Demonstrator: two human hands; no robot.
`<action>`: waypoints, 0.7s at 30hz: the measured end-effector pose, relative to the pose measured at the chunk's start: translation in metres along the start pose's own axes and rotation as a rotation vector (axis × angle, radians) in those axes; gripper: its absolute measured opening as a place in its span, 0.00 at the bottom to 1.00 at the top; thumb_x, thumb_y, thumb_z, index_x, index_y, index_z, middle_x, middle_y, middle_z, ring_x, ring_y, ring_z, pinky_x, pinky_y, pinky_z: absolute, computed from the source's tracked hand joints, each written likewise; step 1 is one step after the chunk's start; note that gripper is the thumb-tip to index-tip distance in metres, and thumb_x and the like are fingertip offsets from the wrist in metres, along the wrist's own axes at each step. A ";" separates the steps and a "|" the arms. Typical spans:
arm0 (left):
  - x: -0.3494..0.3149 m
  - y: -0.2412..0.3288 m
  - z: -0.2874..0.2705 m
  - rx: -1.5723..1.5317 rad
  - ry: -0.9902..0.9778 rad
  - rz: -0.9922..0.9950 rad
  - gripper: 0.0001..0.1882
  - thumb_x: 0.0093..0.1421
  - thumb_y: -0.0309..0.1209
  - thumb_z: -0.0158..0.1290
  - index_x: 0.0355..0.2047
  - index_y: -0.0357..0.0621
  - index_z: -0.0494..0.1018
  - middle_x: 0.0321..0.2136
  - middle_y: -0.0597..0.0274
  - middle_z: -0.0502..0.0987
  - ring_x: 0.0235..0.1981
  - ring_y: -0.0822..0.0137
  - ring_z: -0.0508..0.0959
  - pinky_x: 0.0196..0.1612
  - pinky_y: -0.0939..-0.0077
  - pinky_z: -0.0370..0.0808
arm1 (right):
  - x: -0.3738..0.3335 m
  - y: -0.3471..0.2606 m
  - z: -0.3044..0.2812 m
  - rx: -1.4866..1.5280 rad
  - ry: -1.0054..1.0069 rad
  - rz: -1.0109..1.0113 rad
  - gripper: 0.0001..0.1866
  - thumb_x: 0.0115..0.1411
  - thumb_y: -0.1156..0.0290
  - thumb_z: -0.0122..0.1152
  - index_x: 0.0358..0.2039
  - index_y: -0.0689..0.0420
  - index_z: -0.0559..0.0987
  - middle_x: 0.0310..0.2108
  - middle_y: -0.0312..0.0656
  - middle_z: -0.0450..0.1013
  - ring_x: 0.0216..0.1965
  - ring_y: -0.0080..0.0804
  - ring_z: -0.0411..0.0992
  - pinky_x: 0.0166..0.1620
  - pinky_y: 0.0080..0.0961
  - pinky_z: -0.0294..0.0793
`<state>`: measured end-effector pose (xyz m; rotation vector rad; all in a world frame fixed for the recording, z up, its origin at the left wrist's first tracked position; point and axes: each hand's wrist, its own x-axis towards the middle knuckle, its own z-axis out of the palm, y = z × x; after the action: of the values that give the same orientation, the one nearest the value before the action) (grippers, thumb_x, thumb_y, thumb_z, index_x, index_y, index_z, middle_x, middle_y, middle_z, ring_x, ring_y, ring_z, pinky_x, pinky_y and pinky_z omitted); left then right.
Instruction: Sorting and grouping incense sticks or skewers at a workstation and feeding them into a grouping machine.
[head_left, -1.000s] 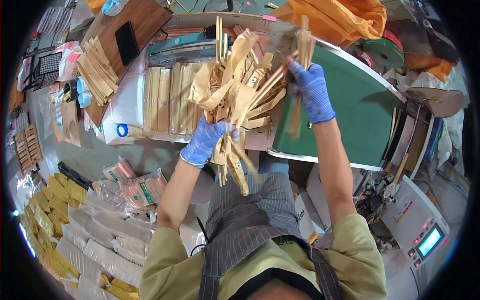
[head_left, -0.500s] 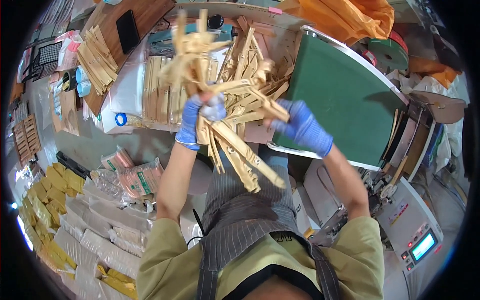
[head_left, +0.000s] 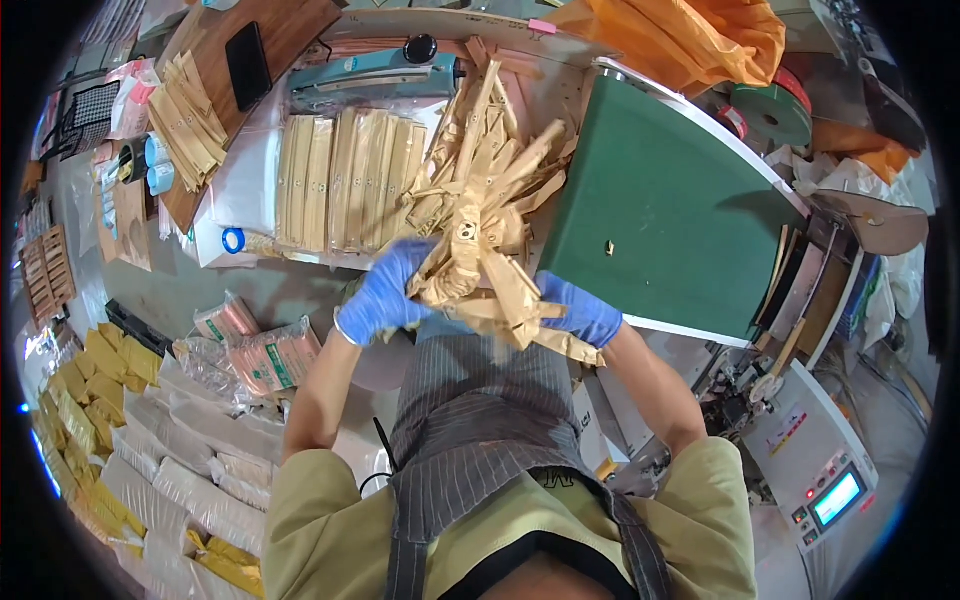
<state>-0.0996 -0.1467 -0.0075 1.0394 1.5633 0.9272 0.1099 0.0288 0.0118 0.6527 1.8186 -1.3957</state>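
A loose bundle of crumpled brown paper sleeves (head_left: 515,300) is gathered between my two blue-gloved hands, just above my lap. My left hand (head_left: 390,290) curls round the bundle's left side, its fingertips partly hidden by the paper. On the opposite side, my right hand (head_left: 580,308) grips the sleeves, and some stick out below it. Just beyond, a heap of similar brown sleeves (head_left: 490,130) lies on the worktable, so the bundle's far edge blends into it. Left of the heap, flat brown sleeves (head_left: 350,180) stand in neat rows under clear film.
A green conveyor belt (head_left: 660,200) lies to the right, with a small scrap (head_left: 610,248) on it. Behind the heap sits a blue-grey sealer (head_left: 375,80). A control box (head_left: 820,460) stands at lower right. Packed bags (head_left: 190,490) cover the floor at left.
Both hands have come down toward my lap with the bundle, which was raised and spread out before. A small scrap now shows on the green belt.
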 end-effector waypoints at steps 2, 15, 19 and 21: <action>-0.022 0.012 0.003 -0.519 -0.090 -0.637 0.38 0.37 0.31 0.64 0.49 0.37 0.61 0.39 0.61 0.71 0.43 0.70 0.68 0.49 0.75 0.64 | 0.012 0.001 0.024 0.928 -0.039 -0.390 0.20 0.50 0.62 0.58 0.39 0.63 0.73 0.30 0.40 0.72 0.33 0.24 0.68 0.39 0.19 0.67; -0.077 -0.083 0.003 -0.913 0.697 -0.540 0.16 0.47 0.34 0.59 0.34 0.44 0.67 0.20 0.66 0.71 0.19 0.69 0.73 0.22 0.75 0.73 | 0.341 0.068 -0.042 0.844 1.112 0.134 0.11 0.45 0.69 0.62 0.22 0.59 0.68 0.13 0.37 0.64 0.10 0.26 0.61 0.13 0.27 0.61; -0.091 -0.041 -0.001 -0.966 0.783 -0.533 0.17 0.49 0.33 0.57 0.38 0.43 0.67 0.26 0.64 0.73 0.23 0.73 0.73 0.25 0.79 0.73 | 0.259 -0.029 -0.052 0.949 0.941 -0.095 0.08 0.46 0.73 0.58 0.26 0.61 0.71 0.13 0.36 0.64 0.09 0.23 0.60 0.11 0.21 0.59; -0.072 -0.033 -0.003 -0.989 0.769 -0.480 0.18 0.48 0.34 0.57 0.38 0.43 0.67 0.28 0.64 0.73 0.25 0.73 0.73 0.27 0.79 0.73 | 0.205 -0.046 -0.077 1.067 0.970 -0.360 0.04 0.48 0.76 0.56 0.26 0.60 0.72 0.13 0.33 0.64 0.09 0.18 0.58 0.10 0.16 0.57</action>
<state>-0.0985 -0.2251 -0.0147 -0.4284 1.4985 1.5833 -0.0667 0.0817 -0.1154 1.8554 1.7472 -2.6183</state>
